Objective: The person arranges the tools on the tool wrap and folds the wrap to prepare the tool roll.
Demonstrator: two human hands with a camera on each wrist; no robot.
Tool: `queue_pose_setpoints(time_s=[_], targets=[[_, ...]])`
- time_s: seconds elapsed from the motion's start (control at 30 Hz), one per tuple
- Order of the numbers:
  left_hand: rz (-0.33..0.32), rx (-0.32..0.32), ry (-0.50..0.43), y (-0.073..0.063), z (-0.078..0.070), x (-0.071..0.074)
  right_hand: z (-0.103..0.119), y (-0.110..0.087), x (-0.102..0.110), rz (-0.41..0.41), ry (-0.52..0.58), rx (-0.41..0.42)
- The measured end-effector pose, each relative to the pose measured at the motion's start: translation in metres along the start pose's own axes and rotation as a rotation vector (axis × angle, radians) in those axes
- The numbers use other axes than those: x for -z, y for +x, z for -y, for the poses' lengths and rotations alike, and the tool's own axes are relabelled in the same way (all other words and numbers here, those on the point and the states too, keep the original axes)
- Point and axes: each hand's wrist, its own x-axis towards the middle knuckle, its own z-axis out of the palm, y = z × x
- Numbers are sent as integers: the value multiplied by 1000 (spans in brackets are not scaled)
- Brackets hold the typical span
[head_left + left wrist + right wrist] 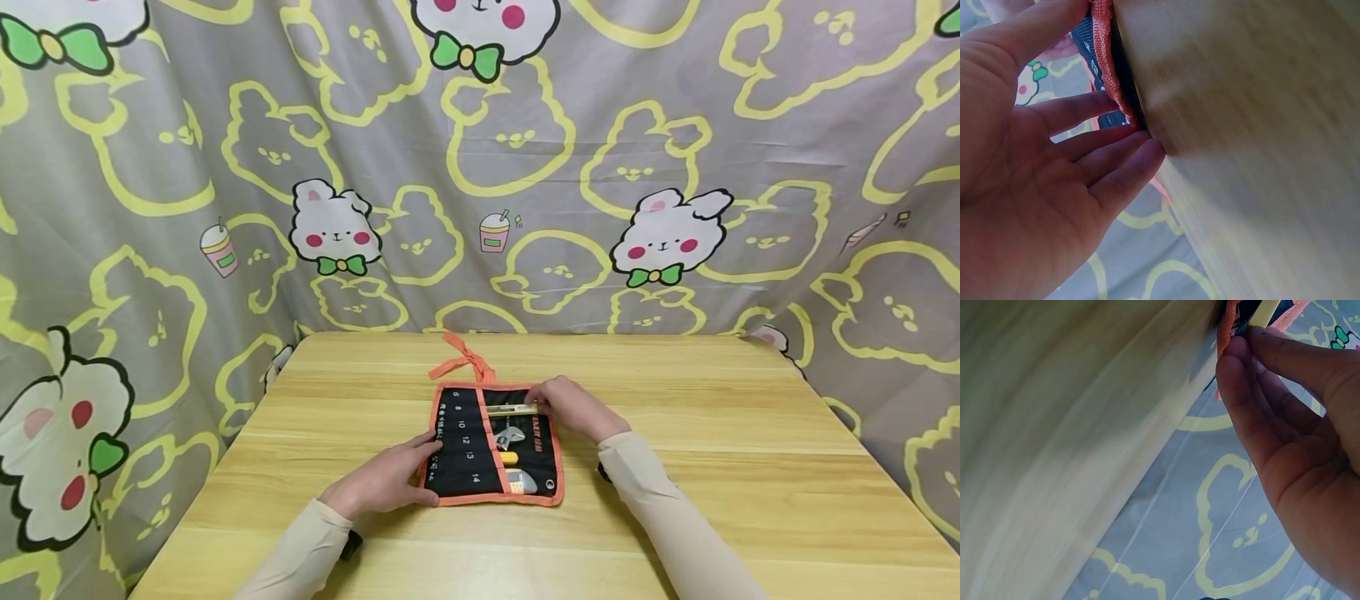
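A black tool roll [461, 442] with orange trim lies spread on the table, its left pocket panel printed with sizes such as 6, 8 and 10. From its pockets show an adjustable wrench [511, 437], a yellow handle [509, 457] and a grey-and-yellow tool [521, 481]. My left hand [390, 477] rests along the roll's left edge, fingers nearly straight, thumb at the near corner. With thumb and fingertips, my right hand [573, 407] pinches the outer end of a slim yellow flat tool [512, 409] lying in the top pocket. In the right wrist view this yellow tool [1264, 312] shows beside the thumb.
Orange tie straps [468, 357] trail from the far edge of the roll. The wooden table [712, 400] reaches back to a grey curtain [420, 308] with yellow outlines and white cartoon animals, which also hangs at both sides.
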Motion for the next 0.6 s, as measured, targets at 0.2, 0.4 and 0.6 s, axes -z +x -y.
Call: queue_pose_setpoints(time_s=[0.2, 0.4, 0.6], targets=[[-2, -7, -4, 0, 0, 0, 3, 1, -2, -8, 5, 27], [-4, -8, 0, 1, 0, 0, 7, 4, -5, -9, -11, 46], [-3, -8, 1, 0, 0, 0, 13, 9, -9, -1, -23, 32]])
